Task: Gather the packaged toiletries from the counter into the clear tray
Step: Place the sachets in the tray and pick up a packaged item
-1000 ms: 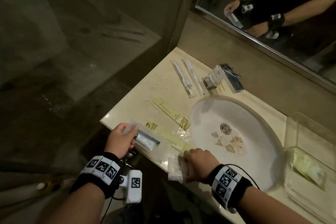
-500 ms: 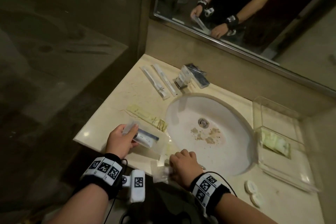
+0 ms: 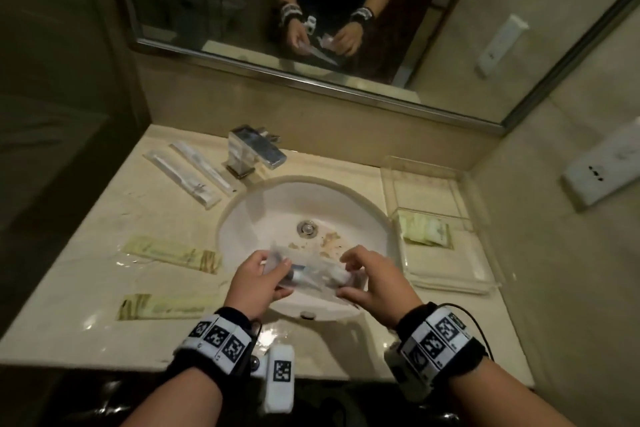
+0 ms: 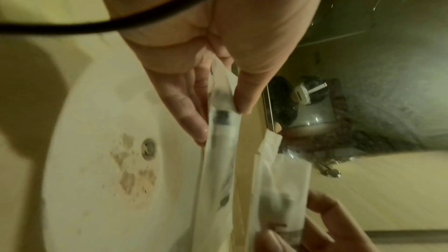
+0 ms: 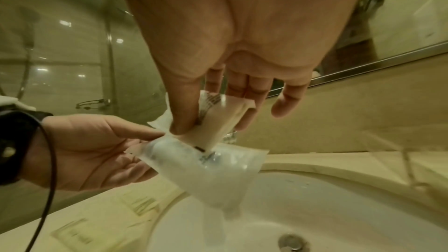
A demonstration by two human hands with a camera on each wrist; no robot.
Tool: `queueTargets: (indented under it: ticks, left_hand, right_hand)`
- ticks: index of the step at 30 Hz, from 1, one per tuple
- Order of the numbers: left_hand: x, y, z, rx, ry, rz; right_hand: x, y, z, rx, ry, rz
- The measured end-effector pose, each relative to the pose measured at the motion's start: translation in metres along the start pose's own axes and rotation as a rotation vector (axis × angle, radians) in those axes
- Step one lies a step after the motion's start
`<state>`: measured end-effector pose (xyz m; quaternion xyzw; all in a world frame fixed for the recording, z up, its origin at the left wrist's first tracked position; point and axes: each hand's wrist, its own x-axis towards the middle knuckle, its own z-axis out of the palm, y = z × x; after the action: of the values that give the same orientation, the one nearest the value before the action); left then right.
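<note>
Over the front of the sink, my left hand [image 3: 280, 276] pinches a clear packet with a small tube inside [image 3: 304, 276]. In the left wrist view the thumb and fingers of that left hand [image 4: 221, 122] pinch the tube packet [image 4: 218, 160] at one end. My right hand [image 3: 346, 276] pinches a small white packet [image 3: 341, 274], pressed against the tube packet. The right hand [image 5: 211, 122] grips the small packet [image 5: 225, 114] between thumb and fingers above the tube packet [image 5: 213, 166]. The clear tray [image 3: 485, 274] at the right holds a yellow-green packet [image 3: 426, 229].
Two long white packets [image 3: 183, 173] lie at the back left by the faucet [image 3: 256, 149]. Two yellow-green packets [image 3: 173, 253] [image 3: 162, 305] lie on the counter left of the sink [image 3: 346, 191]. Behind are the mirror and a wall socket plate [image 3: 602, 170].
Both hands have moved right from the counter's front left edge to over the sink and come together. The right hand has lifted the small packet. The view has swung right.
</note>
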<state>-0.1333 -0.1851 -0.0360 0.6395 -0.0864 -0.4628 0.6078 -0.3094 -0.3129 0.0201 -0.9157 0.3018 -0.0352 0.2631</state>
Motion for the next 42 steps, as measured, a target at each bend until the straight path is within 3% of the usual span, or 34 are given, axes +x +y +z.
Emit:
queueTargets:
  ticks: [7, 11, 17, 26, 30, 33, 38, 42]
  left_hand:
    - [0.010, 0.003, 0.102, -0.058, -0.147, -0.057]
    - [0.016, -0.003, 0.156, 0.024, -0.182, -0.031]
    - [0.035, -0.011, 0.230, 0.142, -0.173, 0.020]
    - [0.066, -0.033, 0.307, 0.308, -0.147, 0.013]
    - [0.083, -0.041, 0.319, 0.517, -0.067, 0.014]
    - [0.093, -0.040, 0.324, 0.707, -0.053, 0.039]
    - [0.101, -0.039, 0.331, 1.044, -0.108, 0.239]
    - [0.097, -0.042, 0.337, 1.546, -0.110, 0.344]
  right_hand:
    - [-0.014, 0.071, -0.038, -0.044, 0.025, 0.032]
    - [-0.016, 0.116, -0.058, -0.036, 0.033, 0.054]
    - [-0.018, 0.173, -0.094, -0.116, 0.011, 0.105]
    - [-0.011, 0.258, -0.120, -0.087, -0.053, 0.326]
    - [-0.001, 0.283, -0.123, -0.127, -0.038, 0.372]
    - [0.009, 0.298, -0.124, -0.233, -0.106, 0.425]
    - [0.017, 0.313, -0.121, -0.376, -0.292, 0.449]
    - [0.014, 0.322, -0.110, -0.506, -0.303, 0.394]
